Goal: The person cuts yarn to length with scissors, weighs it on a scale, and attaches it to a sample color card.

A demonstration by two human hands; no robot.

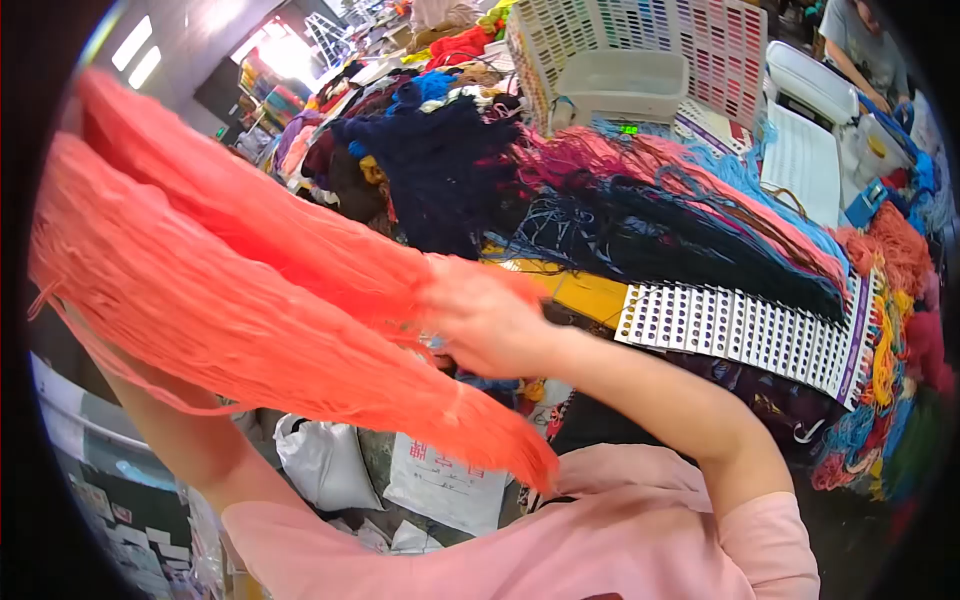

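A large coral-red hank of yarn (pixel 230 280) stretches from the upper left down to the middle, its loose end hanging near my chest. My right hand (pixel 490 315), slightly blurred, is closed on the hank's upper strands. My left forearm (pixel 165 420) rises behind the yarn at the left. The yarn covers my left hand, so its fingers do not show.
Dark and pink yarn hanks (pixel 680 235) lie across the table beside a punched white card (pixel 740 335). Behind them stand a clear plastic bin (pixel 620 85) and a colour sample board (pixel 720 50). White sacks (pixel 325 465) lie below. Another person (pixel 865 50) is at upper right.
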